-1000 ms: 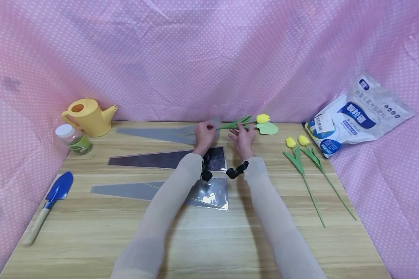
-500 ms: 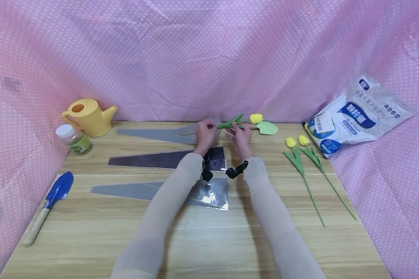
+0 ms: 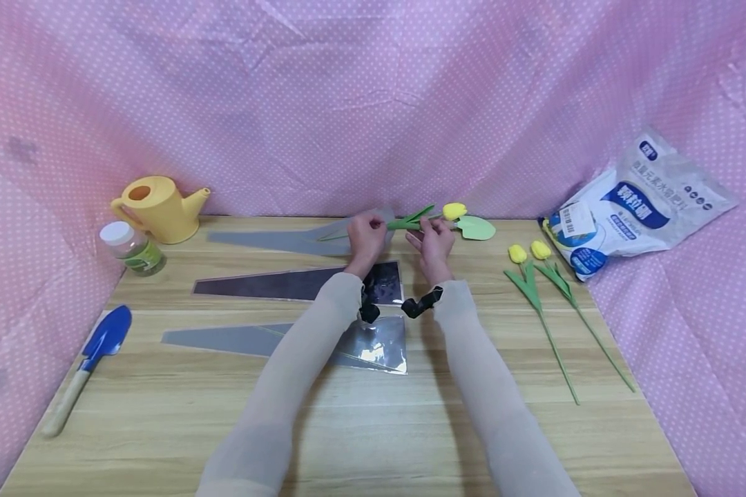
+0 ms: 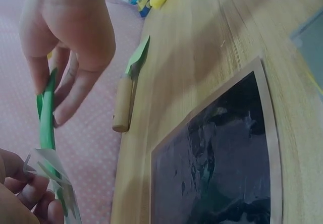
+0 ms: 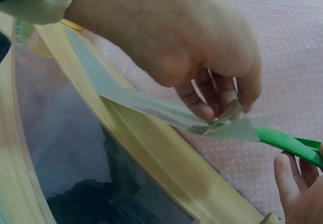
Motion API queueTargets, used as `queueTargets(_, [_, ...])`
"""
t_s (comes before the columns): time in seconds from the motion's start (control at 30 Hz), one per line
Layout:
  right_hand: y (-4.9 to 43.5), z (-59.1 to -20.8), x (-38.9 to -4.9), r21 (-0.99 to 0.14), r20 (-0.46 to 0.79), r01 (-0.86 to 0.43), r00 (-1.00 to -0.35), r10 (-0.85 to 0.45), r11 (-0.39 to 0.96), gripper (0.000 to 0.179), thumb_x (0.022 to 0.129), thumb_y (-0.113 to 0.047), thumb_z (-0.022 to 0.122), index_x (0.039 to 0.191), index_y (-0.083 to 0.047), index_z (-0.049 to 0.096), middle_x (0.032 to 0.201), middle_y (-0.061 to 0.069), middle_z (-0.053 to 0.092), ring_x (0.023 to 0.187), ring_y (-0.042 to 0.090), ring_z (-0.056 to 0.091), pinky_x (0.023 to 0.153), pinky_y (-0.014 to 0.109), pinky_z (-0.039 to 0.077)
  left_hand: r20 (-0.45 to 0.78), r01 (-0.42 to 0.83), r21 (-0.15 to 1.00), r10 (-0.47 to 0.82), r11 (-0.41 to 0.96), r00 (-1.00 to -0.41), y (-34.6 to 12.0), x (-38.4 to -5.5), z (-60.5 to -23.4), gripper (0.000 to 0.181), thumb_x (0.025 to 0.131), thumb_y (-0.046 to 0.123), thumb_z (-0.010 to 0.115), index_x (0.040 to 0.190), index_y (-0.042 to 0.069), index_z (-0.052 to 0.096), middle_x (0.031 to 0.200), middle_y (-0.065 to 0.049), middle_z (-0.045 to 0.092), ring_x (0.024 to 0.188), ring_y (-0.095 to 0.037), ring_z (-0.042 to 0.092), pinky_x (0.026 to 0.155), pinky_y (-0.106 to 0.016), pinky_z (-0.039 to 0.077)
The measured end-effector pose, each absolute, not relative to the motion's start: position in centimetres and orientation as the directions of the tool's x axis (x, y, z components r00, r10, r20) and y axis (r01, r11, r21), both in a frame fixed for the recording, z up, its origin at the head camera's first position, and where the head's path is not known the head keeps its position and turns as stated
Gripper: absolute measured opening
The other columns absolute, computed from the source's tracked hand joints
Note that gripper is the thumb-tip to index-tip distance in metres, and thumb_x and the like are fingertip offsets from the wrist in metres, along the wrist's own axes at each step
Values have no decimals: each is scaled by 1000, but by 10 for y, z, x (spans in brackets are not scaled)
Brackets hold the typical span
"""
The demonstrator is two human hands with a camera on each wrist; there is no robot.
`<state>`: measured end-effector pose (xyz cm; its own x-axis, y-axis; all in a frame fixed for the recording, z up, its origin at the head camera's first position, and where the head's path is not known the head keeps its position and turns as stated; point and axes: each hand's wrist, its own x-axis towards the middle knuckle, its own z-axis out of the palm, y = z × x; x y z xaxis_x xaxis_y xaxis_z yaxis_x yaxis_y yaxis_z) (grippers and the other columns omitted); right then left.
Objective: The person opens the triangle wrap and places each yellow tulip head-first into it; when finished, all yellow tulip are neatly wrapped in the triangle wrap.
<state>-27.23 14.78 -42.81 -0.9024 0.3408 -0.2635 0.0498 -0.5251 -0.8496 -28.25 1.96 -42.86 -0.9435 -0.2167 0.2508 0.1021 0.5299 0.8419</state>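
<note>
At the table's back edge, my left hand [image 3: 365,241] pinches the mouth of a clear tapered flower sleeve [image 3: 267,240]. My right hand [image 3: 436,248] holds a yellow tulip [image 3: 454,211] between thumb and fingers, just below the bloom. The tulip's stem runs leftward inside the sleeve. In the left wrist view, its green leaves [image 4: 46,118] enter the sleeve opening [image 4: 58,166] beside the left fingers. The right wrist view shows the sleeve's clear film [image 5: 237,128] around the lower leaves, lifted off the table near its mouth.
A light-green trowel [image 3: 476,228] lies behind the right hand. Two tulips [image 3: 537,304] and a fertilizer bag [image 3: 628,207] are at right. Two more sleeves [image 3: 255,284] lie nearer. At left are a yellow watering can [image 3: 161,210], a capped bottle [image 3: 133,250] and a blue trowel [image 3: 107,333].
The tulip has slid left, its stem deeper in the sleeve. My right hand first moved left with it, then shifted right toward the bloom. The left hand has stayed put.
</note>
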Motion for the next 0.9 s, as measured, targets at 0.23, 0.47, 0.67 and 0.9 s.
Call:
queueTargets(0.23, [142,-430,-272,-850,-277,78,-908,316,-521,35,100,-7,56,127,14,51,104,9,58,67,12,70,64,22,60,255,117,841,-197,528,-947,21,-282,-426,15,86,5,63,87,1,78,87,-14,76,84,-29,70,83,-39,55])
queueTargets(0.47, [141,-430,-272,-845,-322,132,-899,296,-518,14,100,-12,58,108,-1,55,93,3,63,66,10,71,58,22,58,249,112,851,-206,513,-946,21,-281,-426,15,86,4,63,89,1,77,87,-14,76,84,-29,70,82,-39,55])
queueTargets(0.67, [148,-430,-273,-815,-368,139,-874,318,-562,8,101,-18,59,95,-16,53,102,6,63,64,7,67,60,22,58,232,98,859,-211,503,-950,19,-281,-426,14,88,5,64,91,1,77,90,-15,76,88,-30,70,85,-40,55])
queueTargets(0.9, [147,-431,-272,-814,-368,134,-871,325,-565,9,99,-17,62,94,-15,55,96,3,67,64,7,67,62,23,59,245,115,854,-196,508,-950,20,-281,-426,14,88,5,64,90,1,77,89,-14,76,86,-28,70,83,-39,55])
